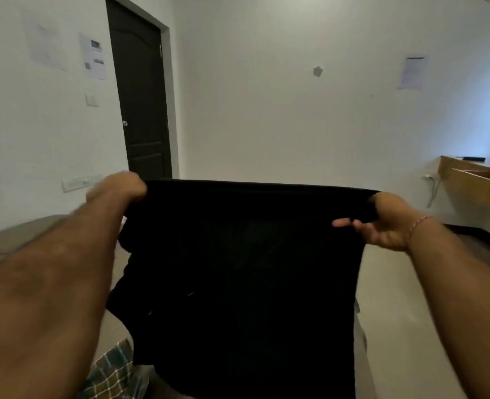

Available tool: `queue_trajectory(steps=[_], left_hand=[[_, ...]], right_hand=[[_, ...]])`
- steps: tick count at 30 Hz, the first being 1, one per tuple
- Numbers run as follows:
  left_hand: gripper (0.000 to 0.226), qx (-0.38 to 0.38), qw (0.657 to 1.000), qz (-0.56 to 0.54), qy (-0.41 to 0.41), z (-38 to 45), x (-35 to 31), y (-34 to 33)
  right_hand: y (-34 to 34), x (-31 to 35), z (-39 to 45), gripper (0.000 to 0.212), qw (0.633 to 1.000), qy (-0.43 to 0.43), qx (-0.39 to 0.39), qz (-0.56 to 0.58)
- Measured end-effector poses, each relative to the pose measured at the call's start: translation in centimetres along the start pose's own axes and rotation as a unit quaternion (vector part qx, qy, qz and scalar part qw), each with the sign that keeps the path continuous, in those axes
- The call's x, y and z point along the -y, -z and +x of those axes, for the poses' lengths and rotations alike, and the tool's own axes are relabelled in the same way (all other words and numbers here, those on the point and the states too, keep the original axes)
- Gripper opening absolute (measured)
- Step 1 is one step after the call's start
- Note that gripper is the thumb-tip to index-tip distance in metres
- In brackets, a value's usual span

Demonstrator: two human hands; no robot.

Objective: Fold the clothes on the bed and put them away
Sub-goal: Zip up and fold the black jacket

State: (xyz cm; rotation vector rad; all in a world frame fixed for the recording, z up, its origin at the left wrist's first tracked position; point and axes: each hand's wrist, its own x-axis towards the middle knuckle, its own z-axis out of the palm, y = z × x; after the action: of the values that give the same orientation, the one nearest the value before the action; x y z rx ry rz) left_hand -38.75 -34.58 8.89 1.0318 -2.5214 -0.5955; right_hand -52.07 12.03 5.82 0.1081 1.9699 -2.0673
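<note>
Head view. I hold the black garment [238,269] stretched out in front of me at chest height, between me and the white wall, its top edge pulled into a nearly straight line. My left hand [120,187] is clenched around the left top corner; my right hand [387,223] pinches the right top corner with the thumb behind the cloth, two fingers [344,223] lying straight across the front (the other fingers are hidden in the fabric). The cloth hangs limp below the edge and bunches near my left forearm, so I judge it soft, light and without any stiffness of its own; it should keep shape only while both corners stay taut. Corners or shoulder seams look the sensible holds, since a mid-panel grip would let it sag. A checked cloth [111,372] lies low at the left. The wooden desk [474,180] at the right carries small dark items; I can make out no drawer, basket or wardrobe for putting clothes away.
</note>
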Motion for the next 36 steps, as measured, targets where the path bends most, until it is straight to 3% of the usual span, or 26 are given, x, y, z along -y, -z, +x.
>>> queue_trajectory(steps=[1, 2, 4, 5, 8, 11, 13, 16, 19, 20, 21, 23, 24, 25, 26, 28, 30, 32, 34, 36], left_hand=[[0.015, 0.072, 0.979, -0.173, 0.075, 0.4, -0.7, -1.5], [0.015, 0.123, 0.926, -0.326, 0.146, 0.8, -1.1, -3.2], [0.019, 0.166, 0.815, -0.514, 0.208, 1.5, -2.9, -5.1], [0.025, 0.168, 0.777, -0.570, 0.207, 1.8, -4.0, -5.5], [0.030, 0.129, 0.692, -0.700, 0.122, 3.8, -8.8, -3.4], [0.035, 0.120, 0.613, -0.781, -0.028, 3.9, -13.5, 1.3], [0.043, 0.130, 0.589, -0.792, -0.098, 2.9, -14.9, 4.0], [0.035, 0.105, 0.589, -0.786, -0.154, 1.2, -14.6, 6.1], [0.036, 0.072, 0.597, -0.780, -0.175, -1.4, -11.3, 5.8], [0.040, 0.042, 0.625, -0.759, -0.179, -2.3, -9.7, 5.0], [0.037, -0.025, 0.685, -0.704, -0.187, -4.3, -7.0, 3.6], [0.031, -0.213, 0.806, -0.495, -0.245, -8.0, -1.6, 0.4], [0.038, -0.267, 0.846, -0.376, -0.269, -9.8, 1.8, -1.6], [0.041, -0.272, 0.885, -0.268, -0.266, -11.7, 4.8, -3.2], [0.042, -0.243, 0.924, -0.167, -0.243, -14.1, 8.7, -5.4], [0.038, -0.134, 0.968, 0.018, -0.211, -17.4, 15.7, -9.0], [0.034, 0.026, 0.969, 0.173, -0.174, -20.4, 21.8, -11.6], [0.041, 0.159, 0.930, 0.291, -0.160, -23.1, 26.9, -13.9], [0.049, 0.193, 0.919, 0.310, -0.151, -25.6, 30.2, -15.3], [0.056, 0.162, 0.941, 0.259, -0.146, -27.3, 32.2, -16.1]], right_hand=[[-0.7, -0.5, 1.0, 0.044, 0.997, -0.005, 0.037, 0.071], [-1.7, -1.0, 2.0, 0.045, 0.989, -0.005, 0.065, 0.134], [-4.0, -1.1, 3.7, 0.045, 0.971, 0.007, 0.087, 0.222], [-4.9, -0.6, 4.2, 0.043, 0.963, 0.019, 0.078, 0.256], [-6.7, 4.1, 5.6, 0.028, 0.918, 0.137, 0.046, 0.370], [-7.5, 10.3, 5.1, 0.022, 0.862, 0.254, 0.064, 0.435], [-7.2, 12.8, 3.4, 0.021, 0.833, 0.301, 0.092, 0.455], [-5.8, 12.7, 0.2, 0.021, 0.807, 0.351, 0.090, 0.467], [-3.7, 8.6, -2.1, 0.021, 0.822, 0.367, 0.067, 0.429], [-3.0, 7.0, -2.6, 0.023, 0.832, 0.369, 0.059, 0.409], [-2.0, 4.3, -3.6, 0.026, 0.845, 0.363, 0.041, 0.390], [0.1, -0.7, -4.2, 0.032, 0.878, 0.338, -0.008, 0.340], [1.1, -4.2, -4.8, 0.035, 0.893, 0.322, -0.043, 0.313], [2.3, -7.7, -5.2, 0.040, 0.911, 0.311, -0.089, 0.256], [3.6, -12.5, -6.2, 0.045, 0.933, 0.291, -0.139, 0.160], [6.2, -21.6, -9.2, 0.059, 0.942, 0.267, -0.180, -0.097], [8.5, -29.9, -12.8, 0.064, 0.902, 0.243, -0.143, -0.326], [10.4, -36.7, -15.8, 0.068, 0.838, 0.188, -0.054, -0.510], [11.8, -41.0, -18.1, 0.071, 0.770, 0.115, 0.022, -0.627], [12.0, -42.9, -20.1, 0.072, 0.748, 0.060, 0.050, -0.659]])
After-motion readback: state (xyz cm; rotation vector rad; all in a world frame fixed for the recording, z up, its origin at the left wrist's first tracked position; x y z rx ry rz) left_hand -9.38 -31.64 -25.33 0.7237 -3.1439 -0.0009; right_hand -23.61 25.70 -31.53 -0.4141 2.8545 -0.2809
